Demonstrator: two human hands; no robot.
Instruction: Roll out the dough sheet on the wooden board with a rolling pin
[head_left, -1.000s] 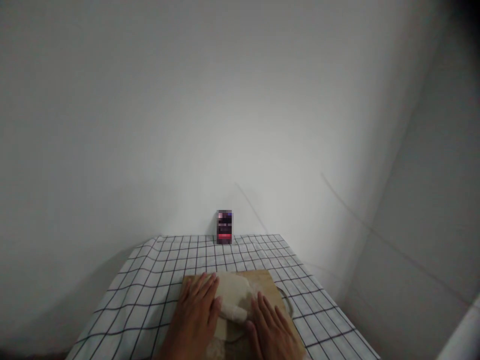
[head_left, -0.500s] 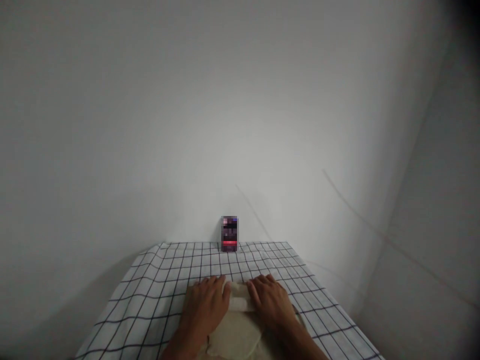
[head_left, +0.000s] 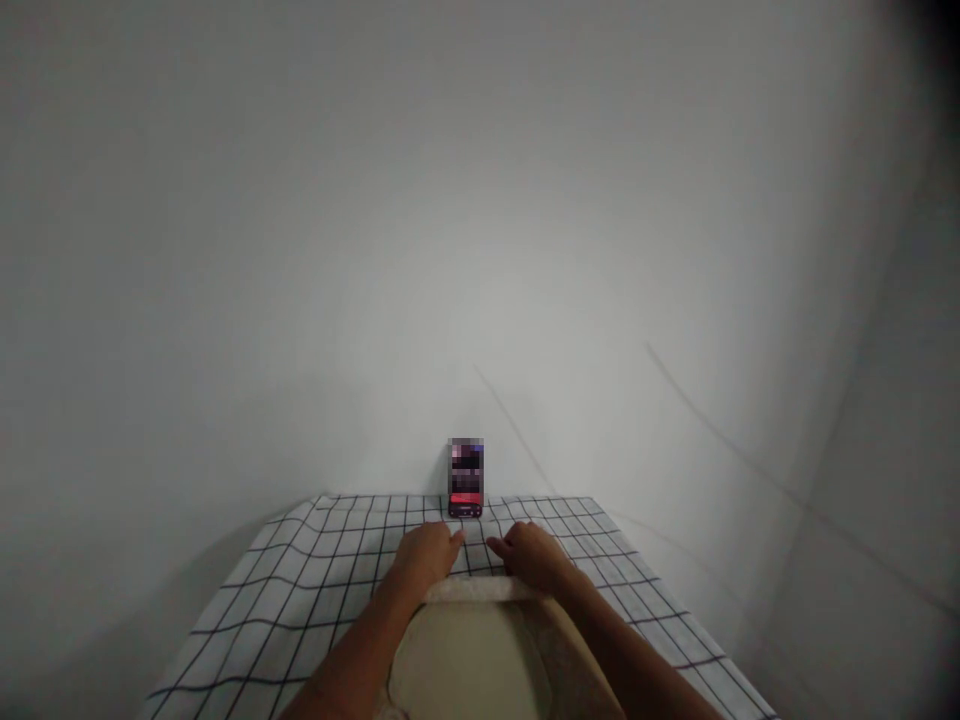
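A flat, rounded pale sheet (head_left: 469, 655) that looks like rolled dough lies in front of me on a beige board (head_left: 577, 665). Across the board's far edge runs a whitish bar (head_left: 480, 590), probably a rolling pin; its ends are hidden under my wrists. My left hand (head_left: 426, 550) reaches past the bar's left end, thumb stretched inward and fingers bent down out of sight. On the other side my right hand (head_left: 531, 553) does likewise, its thumb apart and pointing left. Neither hand grips anything that I can see.
A white tablecloth with dark grid lines (head_left: 300, 600) covers the table, which narrows toward a pale wall (head_left: 480, 230). A phone-like upright device (head_left: 466, 480), its screen blurred, leans there at the table's far edge.
Both hands have moved forward, from lying flat over the bar to beyond it. The bar has shifted away from me to the board's far edge, showing more of the pale sheet.
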